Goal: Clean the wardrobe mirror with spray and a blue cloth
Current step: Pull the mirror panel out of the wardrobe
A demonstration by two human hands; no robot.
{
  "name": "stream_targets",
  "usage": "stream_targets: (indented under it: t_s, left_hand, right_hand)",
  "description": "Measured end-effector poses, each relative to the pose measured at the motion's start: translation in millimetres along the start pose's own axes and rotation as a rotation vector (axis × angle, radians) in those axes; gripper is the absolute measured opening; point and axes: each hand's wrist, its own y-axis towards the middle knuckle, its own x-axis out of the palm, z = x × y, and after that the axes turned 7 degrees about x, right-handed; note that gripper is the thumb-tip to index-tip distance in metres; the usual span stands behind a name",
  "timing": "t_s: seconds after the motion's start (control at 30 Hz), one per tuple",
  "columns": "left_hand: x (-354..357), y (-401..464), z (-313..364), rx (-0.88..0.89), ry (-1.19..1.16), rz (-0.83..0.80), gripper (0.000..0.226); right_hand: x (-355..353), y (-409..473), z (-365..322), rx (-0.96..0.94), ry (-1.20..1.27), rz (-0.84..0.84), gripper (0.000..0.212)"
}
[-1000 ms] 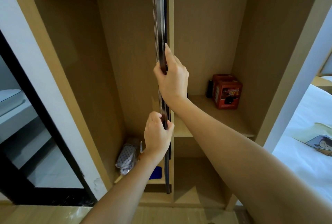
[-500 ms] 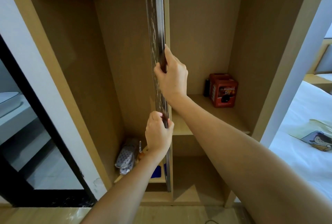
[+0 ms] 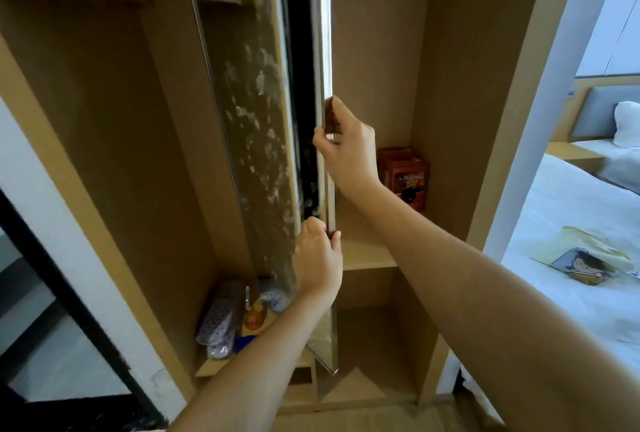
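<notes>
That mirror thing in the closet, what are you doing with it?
A person is holding the wardrobe's pull-out mirror by its front edge with both hands: the right hand grips higher up, the left hand lower down. The glass is turned partly into view and is covered in whitish smudges. No wiping is under way: the spray bottle and something blue beside it sit on the low shelf, next to a pair of slippers.
</notes>
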Motion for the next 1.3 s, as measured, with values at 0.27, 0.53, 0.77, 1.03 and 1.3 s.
stream_targets:
  t_s: [0.27,0.53,0.77,1.03,1.3]
  left_hand:
    - [32.0,19.6,17.5,0.001,-0.046,-0.059,0.012]
    - [48.7,44.7,25.5,-0.003,-0.021,-0.199,0.02]
    - [57.0,61.7,18.3,0.0,-0.088,-0.416,0.035]
    - [-20.4,98.1,-24.7,0.365,0.035,-0.349,0.042]
    - [-92.6,154.8,-98.1,0.564,0.416,0.091,0.051]
  right_hand:
    - [-19.1,27.1,26.7,0.003,-0.019,-0.021,0.015]
    - [-19.2,48.0,53.4,0.07,-0.027,-0.003,0.01]
    - [-18.8,59.3,60.6,0.112,-0.028,0.017,0.029]
    - [-13.5,62.0,56.1,0.243,-0.06,0.072,0.051]
    - [22.4,29.6,32.7,-0.143,-0.471,0.059,0.078]
